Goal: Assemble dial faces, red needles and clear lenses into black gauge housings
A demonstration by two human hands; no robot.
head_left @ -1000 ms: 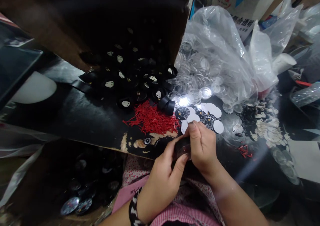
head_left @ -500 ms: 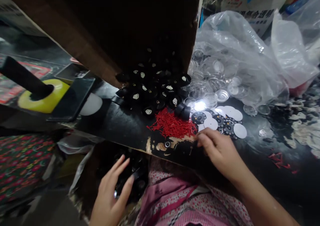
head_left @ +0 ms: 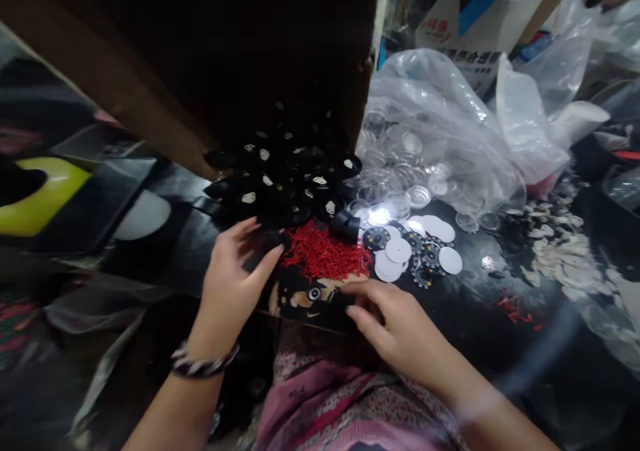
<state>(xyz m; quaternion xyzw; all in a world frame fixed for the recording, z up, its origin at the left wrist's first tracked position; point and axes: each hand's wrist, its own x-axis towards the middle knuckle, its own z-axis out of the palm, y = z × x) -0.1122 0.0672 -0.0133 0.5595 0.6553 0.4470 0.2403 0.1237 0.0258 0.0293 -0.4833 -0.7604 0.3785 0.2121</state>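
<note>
Red pins [head_left: 325, 258] — white discs [head_left: 399, 250]

The white box [head_left: 465, 34] behind the plastic bag bears Chinese characters "合透明"

1. I'm looking at a small assembly workshop: a worn black bench [head_left: 500, 318].
2. Bulk parts heaped on it: black housings [head_left: 285, 178], red pins [head_left: 325, 258], dials [head_left: 415, 251].
3. A bag [head_left: 450, 124] of clear lenses.

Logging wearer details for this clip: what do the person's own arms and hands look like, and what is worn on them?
Both forearms are bare, with no sleeves or gloves. The left hand has a braided black-and-white wristband at the wrist. The right hand shows no ring, watch or band; its forearm is motion-blurred. Nails look short and unpainted.
</note>
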